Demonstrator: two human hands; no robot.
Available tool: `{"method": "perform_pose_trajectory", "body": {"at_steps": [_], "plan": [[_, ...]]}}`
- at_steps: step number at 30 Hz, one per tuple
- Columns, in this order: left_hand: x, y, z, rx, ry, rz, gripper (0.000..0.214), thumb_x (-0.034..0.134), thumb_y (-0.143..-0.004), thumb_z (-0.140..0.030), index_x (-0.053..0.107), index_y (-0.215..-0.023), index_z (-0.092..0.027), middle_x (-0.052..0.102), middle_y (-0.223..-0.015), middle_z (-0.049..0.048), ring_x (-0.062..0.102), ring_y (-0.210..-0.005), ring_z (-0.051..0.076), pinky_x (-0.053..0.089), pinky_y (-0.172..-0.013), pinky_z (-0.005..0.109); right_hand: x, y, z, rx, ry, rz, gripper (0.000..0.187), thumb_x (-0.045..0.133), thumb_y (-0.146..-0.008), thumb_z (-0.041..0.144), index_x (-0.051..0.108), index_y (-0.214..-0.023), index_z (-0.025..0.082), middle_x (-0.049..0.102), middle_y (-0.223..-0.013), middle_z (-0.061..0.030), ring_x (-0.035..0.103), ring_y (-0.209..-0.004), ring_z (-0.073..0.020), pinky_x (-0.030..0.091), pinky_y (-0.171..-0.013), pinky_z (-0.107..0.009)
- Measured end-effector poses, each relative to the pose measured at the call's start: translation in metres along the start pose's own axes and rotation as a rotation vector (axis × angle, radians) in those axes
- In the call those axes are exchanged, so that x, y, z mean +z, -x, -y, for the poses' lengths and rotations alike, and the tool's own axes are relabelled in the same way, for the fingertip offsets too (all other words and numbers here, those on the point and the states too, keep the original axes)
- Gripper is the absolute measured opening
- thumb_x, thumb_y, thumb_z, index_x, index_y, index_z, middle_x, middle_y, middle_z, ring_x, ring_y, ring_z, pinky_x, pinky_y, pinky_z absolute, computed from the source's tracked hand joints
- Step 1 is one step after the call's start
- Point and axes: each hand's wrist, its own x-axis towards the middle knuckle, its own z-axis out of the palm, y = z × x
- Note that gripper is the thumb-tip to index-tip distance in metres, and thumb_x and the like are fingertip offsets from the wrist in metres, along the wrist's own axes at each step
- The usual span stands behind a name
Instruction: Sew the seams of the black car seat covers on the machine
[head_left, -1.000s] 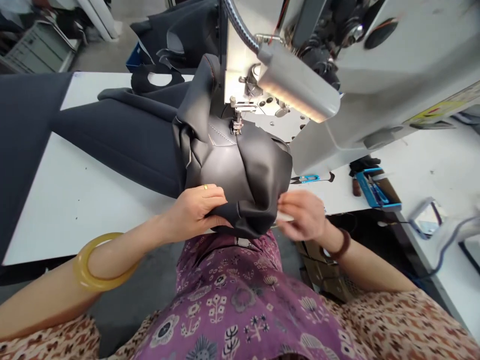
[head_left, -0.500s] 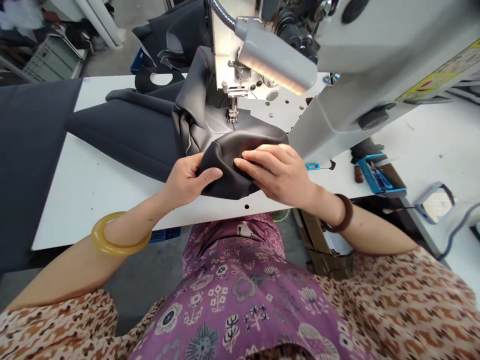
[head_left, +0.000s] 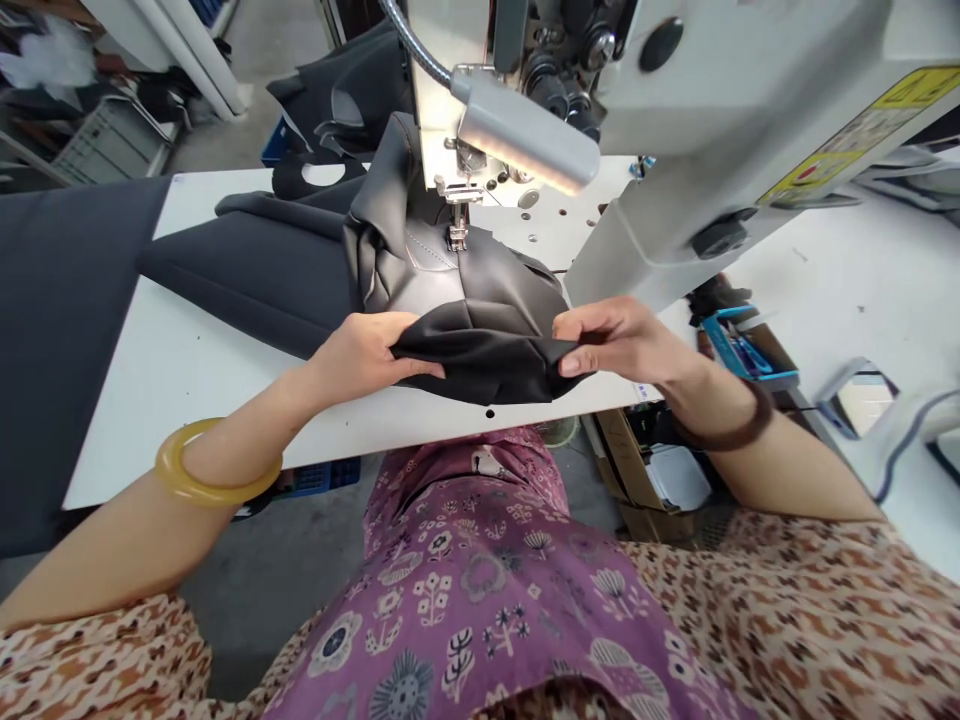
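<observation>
A white surface (head_left: 202, 350) carries a grey sewing machine (head_left: 705, 130) and dark leather (head_left: 495, 365), its near edge bunched up. The left hand (head_left: 352, 355) has its grip clamped on the bunch's left end; the right hand (head_left: 628, 342) pinches the right end. Beyond the bunch, the machine's metal foot (head_left: 457, 235) stands at the leather.

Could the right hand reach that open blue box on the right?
Probably yes: the way to the blue box looks free, though the right hand must first release the black material.
</observation>
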Motion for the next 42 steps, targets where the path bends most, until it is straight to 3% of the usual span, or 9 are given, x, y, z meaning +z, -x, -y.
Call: {"method": "perform_pose_trajectory", "body": {"at_steps": [4, 10, 16, 21, 27, 29, 33, 37, 42], "plan": [[0.001, -0.001, -0.005, -0.061, -0.044, -0.002, 0.058, 0.061, -0.071, -0.068, 0.066, -0.099, -0.017, 0.069, -0.077, 0.0024, 0.062, -0.070, 0.018, 0.047, -0.067, 0.025, 0.017, -0.010, -0.020, 0.171, -0.297, -0.052, 0.062, 0.072, -0.052, 0.076, 0.052, -0.063, 0.018, 0.050, -0.053, 0.0039, 0.044, -0.047, -0.0091, 0.038, -0.042, -0.024], [0.007, -0.008, -0.011, -0.222, 0.021, -0.015, 0.049, 0.054, -0.080, -0.063, 0.069, -0.090, -0.018, 0.071, -0.081, 0.0030, 0.063, -0.074, 0.020, 0.047, -0.065, 0.026, 0.044, 0.031, 0.009, -0.498, 0.802, -0.555, 0.006, 0.061, -0.087, 0.021, 0.060, -0.092, 0.024, 0.065, -0.082, -0.0033, 0.060, -0.075, -0.0154, 0.052, -0.066, -0.028], [0.008, -0.015, -0.012, -0.198, 0.165, -0.013, 0.050, 0.057, -0.078, -0.064, 0.070, -0.088, -0.017, 0.069, -0.078, 0.0011, 0.062, -0.073, 0.018, 0.045, -0.063, 0.025, 0.059, 0.025, -0.019, -0.417, 1.321, -0.511, 0.020, 0.052, -0.092, 0.022, 0.062, -0.107, 0.013, 0.066, -0.092, -0.0122, 0.057, -0.082, -0.0220, 0.049, -0.070, -0.034], [-0.001, -0.005, -0.009, -0.126, 0.244, 0.126, 0.045, 0.067, -0.074, -0.058, 0.070, -0.093, -0.017, 0.070, -0.081, -0.0002, 0.062, -0.071, 0.015, 0.045, -0.062, 0.022, 0.052, 0.041, -0.018, -0.534, 0.961, -0.234, 0.018, 0.047, -0.090, 0.012, 0.062, -0.080, 0.016, 0.061, -0.070, -0.0043, 0.051, -0.066, -0.0161, 0.043, -0.059, -0.029], [0.014, 0.013, -0.018, 0.433, -0.282, 0.262, 0.020, 0.056, -0.090, -0.030, 0.070, -0.095, -0.017, 0.064, -0.075, -0.0005, 0.055, -0.058, 0.011, 0.035, -0.054, 0.025, 0.045, 0.090, -0.031, -0.568, 0.861, 0.107, 0.023, 0.039, -0.093, 0.012, 0.060, -0.084, 0.015, 0.060, -0.067, -0.0030, 0.052, -0.062, -0.0138, 0.043, -0.057, -0.026], [0.019, 0.016, -0.016, 0.624, -0.483, 0.212, 0.019, 0.055, -0.089, -0.022, 0.069, -0.101, -0.016, 0.062, -0.072, -0.0005, 0.053, -0.057, 0.013, 0.031, -0.054, 0.029, 0.026, 0.081, -0.037, -0.533, 0.882, 0.125, 0.020, 0.042, -0.092, 0.014, 0.057, -0.080, 0.018, 0.057, -0.063, -0.0002, 0.051, -0.058, -0.0119, 0.042, -0.053, -0.024], [0.020, 0.017, -0.011, 0.758, -0.511, 0.083, 0.015, 0.051, -0.089, -0.015, 0.065, -0.090, -0.017, 0.060, -0.073, -0.0007, 0.053, -0.069, 0.013, 0.033, -0.060, 0.030, -0.020, 0.018, -0.035, -0.641, 1.134, -0.140, 0.016, 0.050, -0.086, 0.008, 0.059, -0.095, 0.017, 0.068, -0.090, -0.0079, 0.062, -0.084, -0.0158, 0.050, -0.071, -0.026], [0.014, 0.019, -0.012, 0.750, -0.368, 0.041, 0.026, 0.048, -0.092, -0.013, 0.058, -0.069, -0.018, 0.059, -0.071, -0.0024, 0.052, -0.071, 0.010, 0.039, -0.069, 0.028, -0.035, -0.062, -0.040, -0.796, 1.324, 0.078, 0.036, 0.040, -0.090, 0.006, 0.058, -0.119, 0.018, 0.064, -0.122, -0.0102, 0.057, -0.116, -0.0235, 0.049, -0.087, -0.038], [-0.006, 0.022, -0.004, 0.736, -0.413, 0.120, 0.021, 0.047, -0.090, -0.013, 0.065, -0.095, -0.021, 0.068, -0.092, 0.0005, 0.060, -0.092, 0.015, 0.044, -0.093, 0.034, -0.021, -0.100, -0.055, -0.822, 1.331, 0.243, 0.031, 0.036, -0.092, 0.011, 0.065, -0.084, 0.018, 0.070, -0.099, -0.0068, 0.062, -0.093, -0.0170, 0.048, -0.079, -0.034]]}}
